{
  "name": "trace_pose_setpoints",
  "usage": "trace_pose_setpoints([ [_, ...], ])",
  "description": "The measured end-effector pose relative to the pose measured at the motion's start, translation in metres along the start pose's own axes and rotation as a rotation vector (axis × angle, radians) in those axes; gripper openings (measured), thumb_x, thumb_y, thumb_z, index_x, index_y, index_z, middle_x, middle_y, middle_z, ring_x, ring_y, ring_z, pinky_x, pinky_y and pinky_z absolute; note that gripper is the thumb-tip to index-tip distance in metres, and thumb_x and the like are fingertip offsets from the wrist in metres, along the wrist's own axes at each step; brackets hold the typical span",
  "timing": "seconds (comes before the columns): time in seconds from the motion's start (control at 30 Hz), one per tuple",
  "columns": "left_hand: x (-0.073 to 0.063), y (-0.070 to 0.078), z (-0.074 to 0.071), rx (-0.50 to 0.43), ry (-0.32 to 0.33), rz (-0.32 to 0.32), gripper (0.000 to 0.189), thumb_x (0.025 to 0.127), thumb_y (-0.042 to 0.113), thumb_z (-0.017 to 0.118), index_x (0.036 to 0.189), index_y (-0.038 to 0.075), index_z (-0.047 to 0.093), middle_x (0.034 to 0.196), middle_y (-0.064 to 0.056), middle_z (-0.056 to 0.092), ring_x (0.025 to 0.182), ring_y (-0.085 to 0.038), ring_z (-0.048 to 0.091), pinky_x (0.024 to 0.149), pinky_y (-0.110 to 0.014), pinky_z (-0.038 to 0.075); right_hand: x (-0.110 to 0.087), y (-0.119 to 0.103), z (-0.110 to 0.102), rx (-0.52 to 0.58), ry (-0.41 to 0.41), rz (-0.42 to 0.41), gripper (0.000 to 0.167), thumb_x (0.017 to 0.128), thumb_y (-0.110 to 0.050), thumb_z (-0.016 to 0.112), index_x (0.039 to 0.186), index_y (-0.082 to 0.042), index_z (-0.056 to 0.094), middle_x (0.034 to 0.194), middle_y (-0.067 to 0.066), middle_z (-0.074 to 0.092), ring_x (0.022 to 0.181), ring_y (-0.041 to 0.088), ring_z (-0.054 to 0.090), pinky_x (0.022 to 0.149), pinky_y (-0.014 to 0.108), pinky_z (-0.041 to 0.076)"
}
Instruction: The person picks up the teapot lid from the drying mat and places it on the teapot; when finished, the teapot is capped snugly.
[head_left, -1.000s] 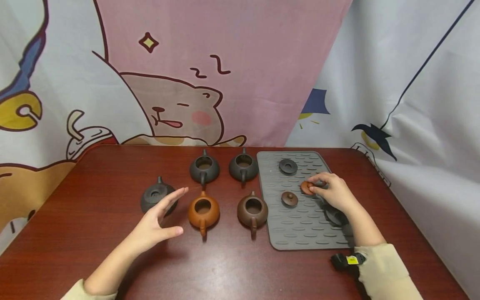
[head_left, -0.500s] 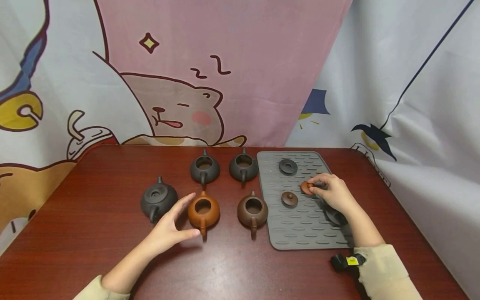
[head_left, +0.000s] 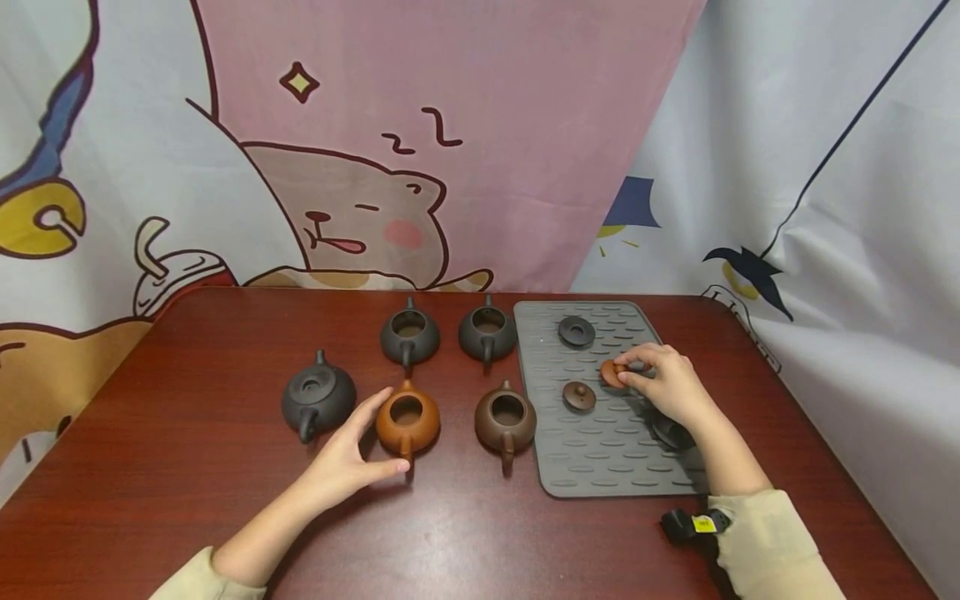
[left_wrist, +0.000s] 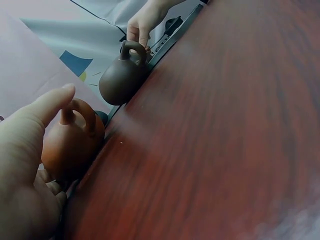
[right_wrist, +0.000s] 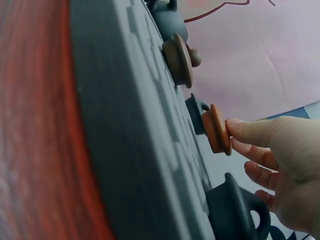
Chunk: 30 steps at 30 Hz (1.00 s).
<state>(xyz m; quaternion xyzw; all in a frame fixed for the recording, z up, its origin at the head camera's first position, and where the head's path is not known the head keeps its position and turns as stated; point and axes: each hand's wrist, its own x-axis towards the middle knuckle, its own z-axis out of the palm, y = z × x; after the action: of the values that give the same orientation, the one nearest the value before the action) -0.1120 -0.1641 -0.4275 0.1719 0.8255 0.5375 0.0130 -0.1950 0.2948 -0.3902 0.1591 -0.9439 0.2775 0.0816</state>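
My left hand (head_left: pixel 341 467) is curled round the left side of an orange clay teapot (head_left: pixel 420 429), with the thumb at its handle and the fingers along its far left side. The pot is lidless, its round mouth facing up. On the grey mat (head_left: pixel 600 467), my right hand (head_left: pixel 667 383) pinches the small orange lid (right_wrist: pixel 216 129) at its knob, between thumb and fingertips. That lid is tilted in the right wrist view. A brown lid (head_left: pixel 579 397) lies just left of it. Beneath the right hand is a dark lid (right_wrist: pixel 235 210) with a loop handle, partly hidden in the head view.
A lidless brown teapot (head_left: pixel 491 425) stands between the orange one and the mat. Two lidless dark teapots (head_left: pixel 408 337) stand behind. Far left is a dark teapot (head_left: pixel 318 392) with its top covered. Another dark lid (head_left: pixel 577 332) lies at the mat's back.
My left hand has moved right, from beside the dark teapot to the orange teapot, and its fingers have closed in around it. The right hand stays at the orange lid.
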Motion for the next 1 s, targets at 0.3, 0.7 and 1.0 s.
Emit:
trace_pose_setpoints([
  [0.3,0.002,-0.001,0.0,0.032,0.002,-0.015,0.092,0.074,0.027,0.084,0.148,0.009,0.033,0.147,-0.013,0.037,0.134,-0.037,0.032,0.105,-0.059,0.023,0.001,-0.015,-0.003,0.027,0.048,-0.062,0.021,0.082,-0.003,0.074,0.102,-0.006,0.071,0.103,0.01,0.064,0.089,0.03,0.049,0.081,0.05,0.026],
  [0.7,0.002,-0.002,0.0,0.027,0.004,-0.006,0.091,0.073,0.025,0.085,0.147,0.008,0.034,0.145,-0.014,0.04,0.133,-0.038,0.034,0.104,-0.059,0.025,-0.001,-0.042,-0.012,0.035,0.098,-0.153,0.022,0.08,-0.002,0.076,0.101,-0.008,0.072,0.104,0.007,0.065,0.092,0.026,0.051,0.081,0.047,0.028],
  [1.0,0.002,-0.001,0.0,0.024,0.001,-0.01,0.09,0.074,0.025,0.084,0.147,0.009,0.034,0.146,-0.014,0.039,0.133,-0.037,0.033,0.104,-0.059,0.025,0.0,-0.071,-0.017,0.068,0.112,-0.22,0.025,0.077,0.001,0.076,0.1,-0.008,0.072,0.101,0.004,0.065,0.097,0.023,0.051,0.083,0.047,0.028],
])
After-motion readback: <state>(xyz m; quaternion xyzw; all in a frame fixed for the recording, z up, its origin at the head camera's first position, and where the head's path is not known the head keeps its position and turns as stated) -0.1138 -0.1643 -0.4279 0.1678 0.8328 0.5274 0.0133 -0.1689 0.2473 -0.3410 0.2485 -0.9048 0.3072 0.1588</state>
